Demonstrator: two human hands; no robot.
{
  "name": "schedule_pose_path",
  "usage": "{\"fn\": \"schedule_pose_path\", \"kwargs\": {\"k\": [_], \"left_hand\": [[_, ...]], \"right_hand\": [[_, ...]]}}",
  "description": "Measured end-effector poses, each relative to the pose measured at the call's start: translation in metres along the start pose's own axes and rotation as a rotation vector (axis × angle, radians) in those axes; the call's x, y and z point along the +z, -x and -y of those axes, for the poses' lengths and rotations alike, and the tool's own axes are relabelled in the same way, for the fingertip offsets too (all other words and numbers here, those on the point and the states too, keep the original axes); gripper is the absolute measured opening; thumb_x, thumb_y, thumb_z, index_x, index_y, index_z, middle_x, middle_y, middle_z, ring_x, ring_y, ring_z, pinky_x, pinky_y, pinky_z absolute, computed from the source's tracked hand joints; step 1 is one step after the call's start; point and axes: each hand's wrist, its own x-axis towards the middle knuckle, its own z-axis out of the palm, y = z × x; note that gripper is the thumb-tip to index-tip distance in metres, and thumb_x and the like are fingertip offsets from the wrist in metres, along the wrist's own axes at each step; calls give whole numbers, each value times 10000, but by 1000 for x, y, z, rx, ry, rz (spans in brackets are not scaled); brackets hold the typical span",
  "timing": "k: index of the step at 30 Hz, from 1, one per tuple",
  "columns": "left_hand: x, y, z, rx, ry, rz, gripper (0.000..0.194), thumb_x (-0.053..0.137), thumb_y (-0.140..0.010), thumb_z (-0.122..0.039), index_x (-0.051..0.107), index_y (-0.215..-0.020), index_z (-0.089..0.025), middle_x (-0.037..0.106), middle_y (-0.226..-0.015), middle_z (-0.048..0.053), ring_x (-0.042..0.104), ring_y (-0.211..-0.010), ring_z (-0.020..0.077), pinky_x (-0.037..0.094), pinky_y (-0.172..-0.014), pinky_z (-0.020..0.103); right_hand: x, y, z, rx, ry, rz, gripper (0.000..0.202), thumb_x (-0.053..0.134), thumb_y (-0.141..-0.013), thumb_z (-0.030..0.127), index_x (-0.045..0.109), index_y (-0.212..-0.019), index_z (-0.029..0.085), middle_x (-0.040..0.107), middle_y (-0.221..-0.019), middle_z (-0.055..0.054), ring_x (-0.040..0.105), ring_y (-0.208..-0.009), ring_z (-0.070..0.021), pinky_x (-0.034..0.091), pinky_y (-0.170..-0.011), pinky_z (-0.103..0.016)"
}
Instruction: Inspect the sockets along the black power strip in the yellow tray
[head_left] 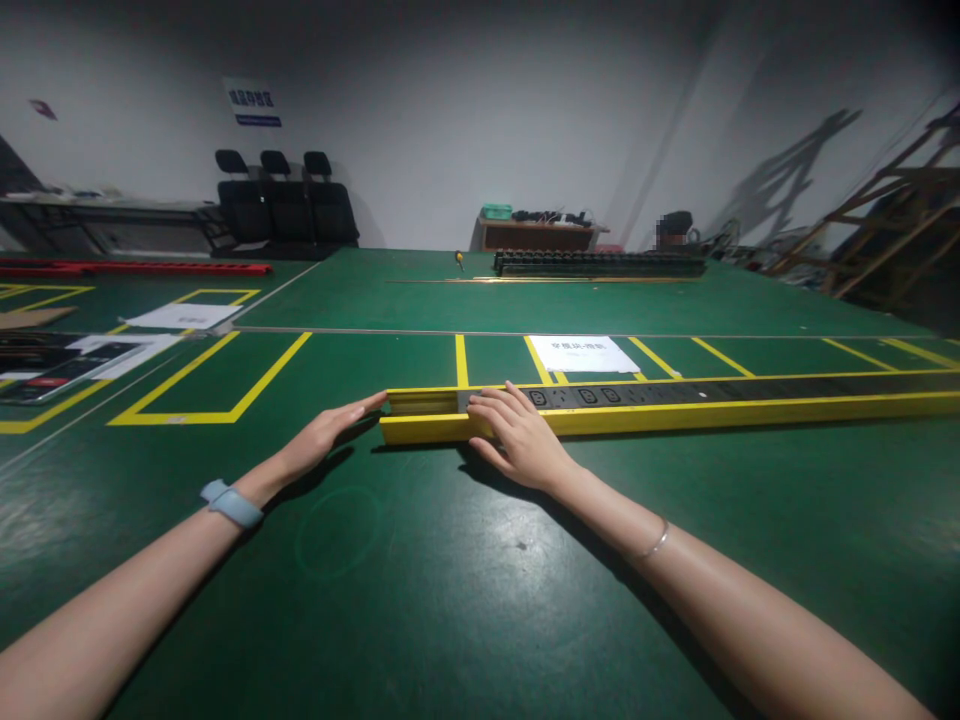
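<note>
A long yellow channel point(675, 412) lies across the green table, running off toward the right. Inside it sits a dark strip of sockets point(589, 396); the channel's left end is hollow. My left hand point(328, 436) has its fingers stretched out, with the fingertips at the channel's left end. Resting over the channel near the left end of the socket strip is my right hand point(517, 435), its fingers spread across the strip and the front wall, gripping nothing.
Behind the channel a white paper sign point(583, 354) lies on the green table point(480, 590) among yellow tape lines. Black rails point(600, 264) lie farther back. At the left are papers, a dark device point(67, 370) and red bars point(135, 268).
</note>
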Motion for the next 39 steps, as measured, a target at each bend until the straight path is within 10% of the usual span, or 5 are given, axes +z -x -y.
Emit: {"fn": "schedule_pose_path", "kwargs": {"k": [30, 39], "left_hand": [[1, -4, 8, -8, 11, -39, 581, 396, -913, -607, 620, -1289, -225, 540, -1406, 53, 460, -1349, 270, 277, -1180, 440], [7, -6, 11, -86, 128, -111, 675, 404, -886, -655, 634, -1249, -135, 615, -1313, 118, 544, -1269, 274, 341, -1140, 457]], "right_hand": [[-1, 0, -11, 93, 288, -150, 178, 522, -932, 342, 639, -895, 214, 625, -1080, -102, 499, -1134, -258, 366, -1086, -473], [-15, 17, -28, 240, 182, -26, 406, 415, -985, 402, 552, -1295, 178, 631, -1188, -120, 558, -1101, -252, 423, -1001, -429]]}}
